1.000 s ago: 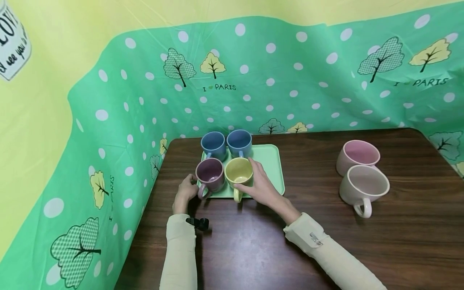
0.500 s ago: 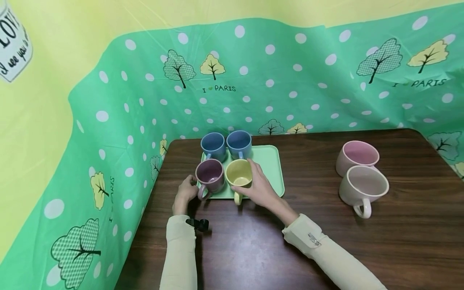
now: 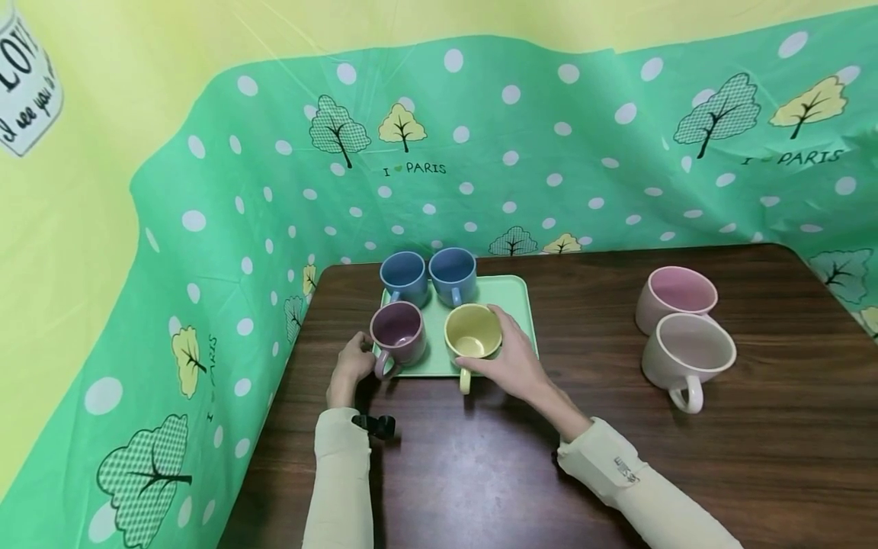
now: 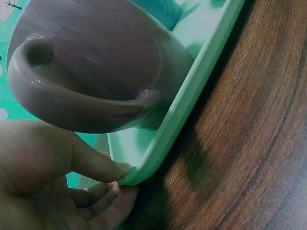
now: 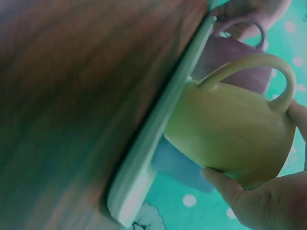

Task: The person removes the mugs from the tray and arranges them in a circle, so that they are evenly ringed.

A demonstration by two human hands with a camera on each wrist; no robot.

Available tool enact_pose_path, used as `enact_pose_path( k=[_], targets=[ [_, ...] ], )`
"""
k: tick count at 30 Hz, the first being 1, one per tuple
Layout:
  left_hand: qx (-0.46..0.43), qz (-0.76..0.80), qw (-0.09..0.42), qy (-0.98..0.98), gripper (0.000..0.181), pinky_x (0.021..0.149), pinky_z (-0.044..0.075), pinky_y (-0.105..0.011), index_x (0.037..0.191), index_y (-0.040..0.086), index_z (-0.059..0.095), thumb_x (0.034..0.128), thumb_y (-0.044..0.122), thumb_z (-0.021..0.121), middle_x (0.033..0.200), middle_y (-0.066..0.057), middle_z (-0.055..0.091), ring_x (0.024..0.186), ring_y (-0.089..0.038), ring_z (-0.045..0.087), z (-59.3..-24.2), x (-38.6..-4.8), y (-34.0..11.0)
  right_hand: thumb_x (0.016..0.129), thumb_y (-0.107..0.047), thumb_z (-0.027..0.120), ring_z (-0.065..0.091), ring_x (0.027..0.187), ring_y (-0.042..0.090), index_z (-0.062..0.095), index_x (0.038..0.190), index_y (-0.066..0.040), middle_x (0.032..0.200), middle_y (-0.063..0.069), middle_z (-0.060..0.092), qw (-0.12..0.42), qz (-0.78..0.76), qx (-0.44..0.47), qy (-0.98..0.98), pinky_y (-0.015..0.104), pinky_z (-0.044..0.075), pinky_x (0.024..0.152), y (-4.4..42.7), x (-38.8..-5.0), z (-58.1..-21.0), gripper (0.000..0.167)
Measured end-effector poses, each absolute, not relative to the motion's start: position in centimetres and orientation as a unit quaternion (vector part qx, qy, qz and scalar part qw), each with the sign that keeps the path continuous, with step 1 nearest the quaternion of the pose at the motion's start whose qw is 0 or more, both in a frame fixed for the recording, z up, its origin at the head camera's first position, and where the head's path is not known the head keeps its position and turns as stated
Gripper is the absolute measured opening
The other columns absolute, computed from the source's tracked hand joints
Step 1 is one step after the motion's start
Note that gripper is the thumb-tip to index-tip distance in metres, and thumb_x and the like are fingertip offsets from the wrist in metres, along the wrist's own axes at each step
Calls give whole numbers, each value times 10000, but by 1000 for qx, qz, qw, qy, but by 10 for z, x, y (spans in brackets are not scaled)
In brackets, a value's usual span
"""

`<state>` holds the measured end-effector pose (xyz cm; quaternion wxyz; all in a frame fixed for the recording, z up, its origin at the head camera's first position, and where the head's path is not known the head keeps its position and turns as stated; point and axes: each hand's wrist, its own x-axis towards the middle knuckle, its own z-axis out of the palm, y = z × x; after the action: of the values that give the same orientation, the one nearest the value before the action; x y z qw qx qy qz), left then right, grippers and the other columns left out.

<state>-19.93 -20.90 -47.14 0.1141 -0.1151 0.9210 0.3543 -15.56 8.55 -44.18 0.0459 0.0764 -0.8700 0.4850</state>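
My right hand grips a yellow mug round its side, thumb near the handle; the handle points toward me. The mug is over the front part of a green tray; whether its base touches the tray I cannot tell. With thumb and fingers, my left hand pinches the tray's front left corner. Just beside that hand, a purple mug stands upright on the tray. Two blue mugs, a left one and a right one, stand behind on the tray.
On the right of the brown wooden table stand a pink mug and, in front of it, a whitish mug. A green and yellow patterned cloth hangs behind and to the left.
My right hand has moved the yellow mug to the right and slightly toward me, opening a gap from the purple mug. My left hand stays at the tray corner.
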Motion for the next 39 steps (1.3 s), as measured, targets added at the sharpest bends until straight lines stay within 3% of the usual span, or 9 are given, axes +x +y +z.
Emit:
enact_pose_path(
  k=[9,27,39],
  targets=[
    [-112,352,115,922,360,843,421,-436,1187,58,532,838,62,445,1241,-192,572,976,-305,504,-471,-199,-209,628,-562,812,520,1134,307,309,1471,-107,1350,139,475,49,454,62,-888,454,468,853,116,-143,-424,1082],
    [-117,347,115,923,386,775,420,-398,1175,88,546,796,63,476,1061,-154,603,910,-283,514,-473,-201,-211,643,-589,791,506,1117,344,310,1461,-42,1312,201,488,72,398,3,-914,512,421,864,172,-116,-424,1096],
    [-118,349,116,922,369,754,406,-372,1174,90,552,817,63,462,1120,-153,603,886,-268,499,-474,-202,-210,675,-562,783,490,1134,383,286,1472,-25,1342,251,461,74,387,-22,-919,545,390,883,194,-103,-422,1081]
  ],
)
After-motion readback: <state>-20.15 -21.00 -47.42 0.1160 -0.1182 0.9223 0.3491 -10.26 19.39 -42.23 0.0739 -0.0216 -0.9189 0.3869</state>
